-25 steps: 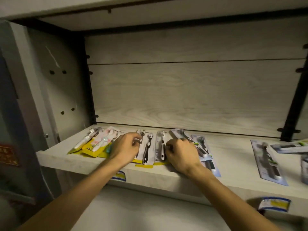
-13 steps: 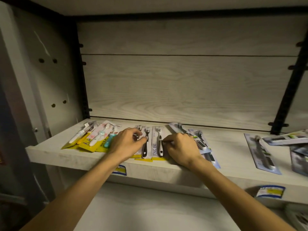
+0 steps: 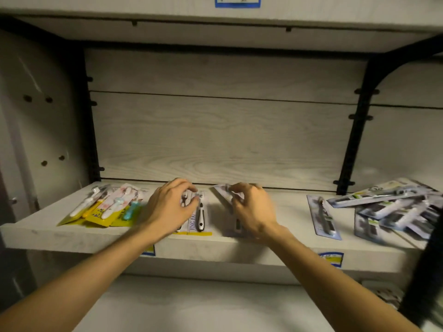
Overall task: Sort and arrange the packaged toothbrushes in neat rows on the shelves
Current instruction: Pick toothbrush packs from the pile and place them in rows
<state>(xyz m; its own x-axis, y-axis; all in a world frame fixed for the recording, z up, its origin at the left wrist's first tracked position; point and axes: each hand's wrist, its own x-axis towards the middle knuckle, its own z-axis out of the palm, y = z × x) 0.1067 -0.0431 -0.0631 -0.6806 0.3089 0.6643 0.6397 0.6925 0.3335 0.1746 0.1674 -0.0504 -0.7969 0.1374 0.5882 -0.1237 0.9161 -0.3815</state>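
Note:
My left hand [image 3: 169,208] rests over the white packs with yellow bottom edges [image 3: 200,218], thumb and forefinger pinching the top end of one of them. Each of these packs holds a black-and-white toothbrush. My right hand [image 3: 253,210] grips a blue-grey toothbrush pack [image 3: 224,190] at its far end; most of that pack is hidden under my palm. Yellow packs of pale children's toothbrushes [image 3: 103,209] lie fanned out at the shelf's left end. All packs lie on the pale wooden shelf [image 3: 72,238].
A single blue-grey pack [image 3: 323,218] lies right of my hands, and a loose pile of similar packs [image 3: 395,207] fills the far right. Black brackets [image 3: 354,130] frame the bay. Price labels [image 3: 332,258] sit on the shelf's front edge.
My right hand has moved right, off the white packs and onto the blue-grey pack. My left hand stays on the white packs. The view has tilted upward.

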